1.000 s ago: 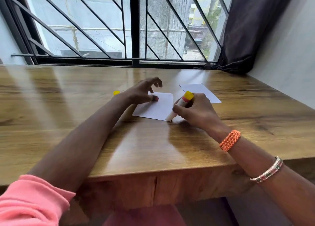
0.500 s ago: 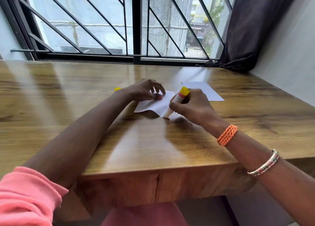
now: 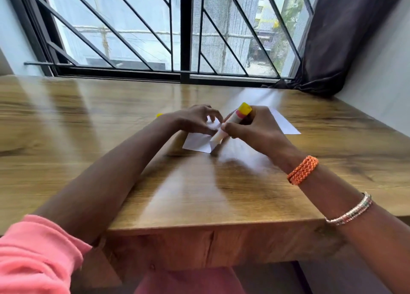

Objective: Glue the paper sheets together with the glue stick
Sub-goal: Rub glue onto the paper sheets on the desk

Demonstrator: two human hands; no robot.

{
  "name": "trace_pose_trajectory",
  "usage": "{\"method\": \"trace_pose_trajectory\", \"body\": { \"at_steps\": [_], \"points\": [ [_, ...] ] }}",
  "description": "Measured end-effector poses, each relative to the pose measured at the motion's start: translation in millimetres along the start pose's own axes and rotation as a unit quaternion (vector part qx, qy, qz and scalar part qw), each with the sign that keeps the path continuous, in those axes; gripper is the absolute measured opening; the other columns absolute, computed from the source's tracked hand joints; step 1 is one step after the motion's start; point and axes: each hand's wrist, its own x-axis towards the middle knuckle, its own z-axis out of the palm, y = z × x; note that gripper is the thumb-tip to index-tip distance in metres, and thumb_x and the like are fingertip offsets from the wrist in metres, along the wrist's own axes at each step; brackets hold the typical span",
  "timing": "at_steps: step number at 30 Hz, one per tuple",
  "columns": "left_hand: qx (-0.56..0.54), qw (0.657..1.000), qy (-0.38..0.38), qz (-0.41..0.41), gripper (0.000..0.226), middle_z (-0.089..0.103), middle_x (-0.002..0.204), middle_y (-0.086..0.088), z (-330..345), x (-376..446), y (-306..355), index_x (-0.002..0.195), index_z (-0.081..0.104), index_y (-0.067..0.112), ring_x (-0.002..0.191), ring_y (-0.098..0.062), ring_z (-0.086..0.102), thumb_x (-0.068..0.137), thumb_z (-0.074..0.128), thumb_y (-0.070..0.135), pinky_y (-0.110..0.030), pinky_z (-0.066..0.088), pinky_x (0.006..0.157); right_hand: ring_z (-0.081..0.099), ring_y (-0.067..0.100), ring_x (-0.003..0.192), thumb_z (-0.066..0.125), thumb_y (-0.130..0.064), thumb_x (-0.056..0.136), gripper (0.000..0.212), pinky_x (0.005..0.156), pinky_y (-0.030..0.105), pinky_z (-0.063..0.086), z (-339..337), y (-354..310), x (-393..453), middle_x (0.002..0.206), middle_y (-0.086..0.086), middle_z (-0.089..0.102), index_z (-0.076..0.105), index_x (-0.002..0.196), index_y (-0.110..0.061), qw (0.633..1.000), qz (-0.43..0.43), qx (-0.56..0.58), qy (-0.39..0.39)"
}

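While the right hand (image 3: 257,130) grasps the tilted glue stick (image 3: 231,125), the left hand (image 3: 195,120) pinches the near paper sheet (image 3: 197,141); a 2nd sheet (image 3: 285,125) lies just beyond on the table (image 3: 88,138).

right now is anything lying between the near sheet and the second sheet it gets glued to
Nothing lies on the table between them; only the right hand with the glue stick hovers between the near sheet and far sheet.

The table (image 3: 93,138) is glossy wood-grain, bearing 2 matt white paper sheets (image 3: 197,143), a smooth plastic glue stick (image 3: 233,121), with dark metal window bars (image 3: 186,27) and dark cloth curtain (image 3: 346,34) behind the table.
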Motion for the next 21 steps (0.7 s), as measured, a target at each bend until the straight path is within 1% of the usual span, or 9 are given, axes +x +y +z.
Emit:
{"method": "trace_pose_trajectory", "body": {
  "at_steps": [3, 5, 7, 10, 13, 16, 18, 19, 21],
  "points": [
    [-0.014, 1.0, 0.016, 0.006, 0.026, 0.052, 0.094, -0.001, -1, -2, -3, 0.094, 0.063, 0.031, 0.093, -0.021, 0.055, 0.069, 0.06, 0.038, -0.022, 0.037, 0.077, 0.066, 0.014, 0.068, 0.073, -0.02, 0.068, 0.002, 0.069, 0.044, 0.057, 13, -2, 4, 0.068, 0.0, 0.071, 0.071, 0.068, -0.02, 0.998, -0.03, 0.057, 0.021],
    [-0.044, 0.999, 0.03, 0.008, 0.022, 0.057, 0.1, -0.003, 5, -4, -5, 0.089, 0.061, 0.035, 0.096, -0.019, 0.055, 0.071, 0.069, 0.044, -0.022, 0.038, 0.078, 0.066, 0.011, 0.063, 0.07, -0.014, 0.067, 0.004, 0.061, 0.034, 0.054, 16, -6, 3, 0.065, -0.002, 0.069, 0.07, 0.069, -0.017, 0.988, -0.061, 0.113, 0.082],
    [-0.063, 0.997, 0.042, 0.007, 0.019, 0.058, 0.109, -0.004, 9, -6, -7, 0.082, 0.057, 0.043, 0.101, -0.017, 0.057, 0.071, 0.072, 0.05, -0.024, 0.041, 0.081, 0.064, 0.01, 0.06, 0.068, -0.007, 0.069, 0.003, 0.06, 0.028, 0.051, 16, -6, 4, 0.064, -0.001, 0.067, 0.068, 0.071, -0.009, 0.978, -0.082, 0.154, 0.11],
    [-0.055, 0.997, 0.045, 0.013, 0.02, 0.058, 0.103, -0.004, 8, -4, -8, 0.083, 0.058, 0.038, 0.094, -0.016, 0.057, 0.073, 0.074, 0.04, -0.024, 0.04, 0.079, 0.067, 0.011, 0.063, 0.073, -0.01, 0.07, 0.006, 0.063, 0.033, 0.055, 22, -1, 8, 0.067, 0.0, 0.07, 0.069, 0.07, -0.015, 0.988, -0.064, 0.127, 0.053],
    [-0.028, 0.999, 0.038, 0.024, 0.022, 0.055, 0.098, 0.0, 2, -4, -9, 0.091, 0.065, 0.021, 0.091, -0.017, 0.055, 0.071, 0.064, 0.03, -0.026, 0.04, 0.079, 0.071, 0.013, 0.077, 0.079, -0.019, 0.069, 0.009, 0.076, 0.04, 0.059, 37, 6, 14, 0.08, 0.001, 0.075, 0.073, 0.075, -0.019, 0.998, -0.036, 0.046, -0.009],
    [-0.025, 0.998, 0.051, 0.024, 0.022, 0.056, 0.098, 0.001, 0, -6, -16, 0.099, 0.067, 0.01, 0.093, -0.019, 0.055, 0.077, 0.063, 0.005, -0.026, 0.041, 0.079, 0.07, 0.008, 0.084, 0.081, -0.021, 0.07, 0.013, 0.082, 0.039, 0.057, 47, 7, 17, 0.086, -0.001, 0.076, 0.075, 0.079, -0.014, 0.999, -0.043, 0.002, -0.025],
    [-0.032, 0.997, 0.061, 0.034, 0.022, 0.057, 0.099, 0.0, 2, -6, -17, 0.098, 0.068, 0.008, 0.092, -0.019, 0.056, 0.078, 0.062, 0.0, -0.026, 0.042, 0.078, 0.071, 0.01, 0.084, 0.08, -0.022, 0.069, 0.01, 0.08, 0.042, 0.057, 48, 6, 18, 0.082, 0.0, 0.076, 0.074, 0.074, -0.016, 0.998, -0.051, -0.01, -0.03],
    [-0.036, 0.996, 0.065, 0.039, 0.021, 0.057, 0.1, -0.001, 3, -6, -16, 0.097, 0.068, 0.007, 0.09, -0.017, 0.055, 0.078, 0.063, 0.0, -0.022, 0.042, 0.075, 0.072, 0.013, 0.084, 0.08, -0.02, 0.07, 0.008, 0.08, 0.043, 0.057, 48, 5, 17, 0.082, 0.001, 0.076, 0.073, 0.071, -0.017, 0.998, -0.051, -0.008, -0.034],
    [-0.032, 0.995, 0.075, 0.055, 0.019, 0.056, 0.1, 0.0, 6, -7, -16, 0.096, 0.068, 0.005, 0.086, -0.014, 0.053, 0.078, 0.063, 0.001, -0.007, 0.038, 0.066, 0.071, 0.014, 0.088, 0.08, -0.017, 0.071, 0.01, 0.083, 0.042, 0.056, 47, 3, 15, 0.083, 0.003, 0.076, 0.072, 0.068, -0.022, 0.998, -0.047, 0.006, -0.044]
  ]
}}
